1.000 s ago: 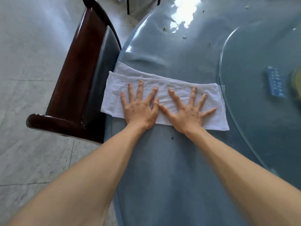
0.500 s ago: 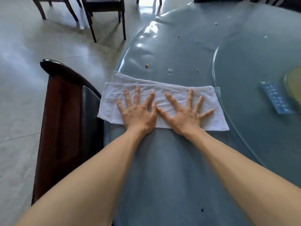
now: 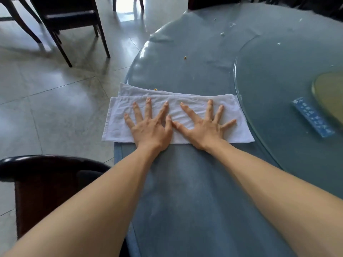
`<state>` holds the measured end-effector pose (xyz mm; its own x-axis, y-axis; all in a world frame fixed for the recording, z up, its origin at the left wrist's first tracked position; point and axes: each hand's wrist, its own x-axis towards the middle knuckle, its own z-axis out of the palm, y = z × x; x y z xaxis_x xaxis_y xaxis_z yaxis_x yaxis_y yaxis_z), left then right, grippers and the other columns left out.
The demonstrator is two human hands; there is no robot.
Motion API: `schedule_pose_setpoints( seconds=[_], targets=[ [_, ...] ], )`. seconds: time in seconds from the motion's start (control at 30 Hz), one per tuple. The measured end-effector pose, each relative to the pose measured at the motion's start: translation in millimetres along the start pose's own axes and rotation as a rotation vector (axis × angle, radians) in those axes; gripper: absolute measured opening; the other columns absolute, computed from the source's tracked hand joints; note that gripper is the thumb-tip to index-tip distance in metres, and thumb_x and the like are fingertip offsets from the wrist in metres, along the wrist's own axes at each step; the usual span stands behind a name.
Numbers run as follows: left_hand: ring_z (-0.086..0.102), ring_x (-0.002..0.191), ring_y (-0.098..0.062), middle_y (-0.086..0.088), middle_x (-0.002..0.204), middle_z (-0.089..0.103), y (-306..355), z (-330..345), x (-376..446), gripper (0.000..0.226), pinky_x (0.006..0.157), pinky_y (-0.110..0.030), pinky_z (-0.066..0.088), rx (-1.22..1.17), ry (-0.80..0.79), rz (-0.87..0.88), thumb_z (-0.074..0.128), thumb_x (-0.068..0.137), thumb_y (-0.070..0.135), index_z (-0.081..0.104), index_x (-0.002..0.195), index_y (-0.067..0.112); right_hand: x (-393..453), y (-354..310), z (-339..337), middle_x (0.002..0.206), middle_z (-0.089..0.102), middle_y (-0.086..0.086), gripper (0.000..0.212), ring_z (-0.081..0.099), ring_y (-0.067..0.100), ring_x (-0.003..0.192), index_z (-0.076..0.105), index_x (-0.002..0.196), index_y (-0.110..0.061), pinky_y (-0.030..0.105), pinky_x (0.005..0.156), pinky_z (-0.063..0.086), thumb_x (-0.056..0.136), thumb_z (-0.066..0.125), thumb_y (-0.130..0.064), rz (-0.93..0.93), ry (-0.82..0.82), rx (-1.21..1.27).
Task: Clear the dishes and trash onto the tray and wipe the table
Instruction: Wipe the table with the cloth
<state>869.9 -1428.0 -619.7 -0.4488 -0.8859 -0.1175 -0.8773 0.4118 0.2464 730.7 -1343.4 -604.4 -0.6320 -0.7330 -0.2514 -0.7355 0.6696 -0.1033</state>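
Observation:
A folded white cloth (image 3: pixel 239 130) lies flat on the blue round table (image 3: pixel 185 182), its left end hanging past the table's edge. My left hand (image 3: pixel 150 127) presses on the cloth's left half with fingers spread. Beside it, thumbs nearly touching, my right hand (image 3: pixel 202 127) presses flat on the right half. Small crumbs (image 3: pixel 185 57) lie scattered on the table beyond the cloth, one at the cloth's far edge (image 3: pixel 155 89).
A glass turntable (image 3: pixel 278 89) fills the table's right side, carrying a blue packet (image 3: pixel 312 117) and a yellowish disc (image 3: pixel 330 93). A dark wooden chair (image 3: pixel 46 186) stands at the near left. More chairs (image 3: pixel 70 19) stand on the tiled floor behind.
Both hands have slid the cloth forward along the table's rim. The dark chair has dropped back to my near left, and more crumbs and chairs have come into view.

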Motion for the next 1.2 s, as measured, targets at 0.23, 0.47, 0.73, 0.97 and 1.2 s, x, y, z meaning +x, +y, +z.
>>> schedule_pose_setpoints(
  seconds=[0.23, 0.47, 0.73, 0.97, 1.2],
  targets=[
    [-0.018, 0.155, -0.035, 0.006, 0.17, -0.011, -7.0, -9.6, 90.8, 0.056, 0.119, -0.064, -0.013, 0.008, -0.021, 0.096, 0.009, 0.097, 0.065, 0.001, 0.153, 0.06, 67.5, -30.4, -8.2, 0.171, -0.022, 0.01, 0.083, -0.023, 0.05, 0.153, -0.007, 0.143, -0.078, 0.088, 0.103, -0.01, 0.067, 0.012, -0.105, 0.105, 0.033, 0.02],
    [-0.017, 0.155, -0.036, 0.004, 0.171, -0.008, -0.3, -18.6, 191.8, 0.056, 0.119, -0.064, -0.013, 0.015, -0.042, 0.212, 0.009, 0.098, 0.063, 0.006, 0.154, 0.059, 144.4, -58.8, -25.1, 0.172, -0.019, 0.009, 0.083, -0.022, 0.05, 0.153, -0.003, 0.144, -0.077, 0.087, 0.103, -0.011, 0.068, 0.015, -0.104, 0.233, 0.057, 0.061],
    [-0.017, 0.155, -0.038, 0.001, 0.171, -0.006, 5.5, -25.9, 263.6, 0.057, 0.118, -0.065, -0.014, 0.003, -0.065, 0.372, 0.012, 0.098, 0.063, 0.009, 0.154, 0.057, 197.0, -65.0, -40.0, 0.172, -0.021, 0.007, 0.077, -0.021, 0.049, 0.154, -0.007, 0.141, -0.08, 0.086, 0.106, -0.01, 0.072, 0.018, -0.103, 0.316, 0.041, 0.062],
    [-0.02, 0.154, -0.037, 0.001, 0.171, -0.01, 10.4, -26.7, 276.1, 0.058, 0.118, -0.066, -0.013, -0.005, -0.084, 0.416, 0.01, 0.097, 0.064, 0.008, 0.155, 0.056, 203.3, -63.4, -42.3, 0.172, -0.024, 0.002, 0.074, -0.022, 0.043, 0.156, -0.007, 0.136, -0.084, 0.083, 0.108, -0.011, 0.07, 0.019, -0.104, 0.354, 0.051, 0.103],
    [-0.021, 0.153, -0.038, 0.0, 0.171, -0.012, 15.5, -26.1, 293.9, 0.059, 0.117, -0.067, -0.012, -0.001, -0.102, 0.47, 0.008, 0.097, 0.065, 0.006, 0.155, 0.056, 212.6, -63.1, -44.6, 0.171, -0.026, 0.002, 0.074, -0.025, 0.042, 0.155, -0.007, 0.135, -0.085, 0.083, 0.109, -0.011, 0.069, 0.02, -0.104, 0.377, 0.05, 0.128]
  ],
)
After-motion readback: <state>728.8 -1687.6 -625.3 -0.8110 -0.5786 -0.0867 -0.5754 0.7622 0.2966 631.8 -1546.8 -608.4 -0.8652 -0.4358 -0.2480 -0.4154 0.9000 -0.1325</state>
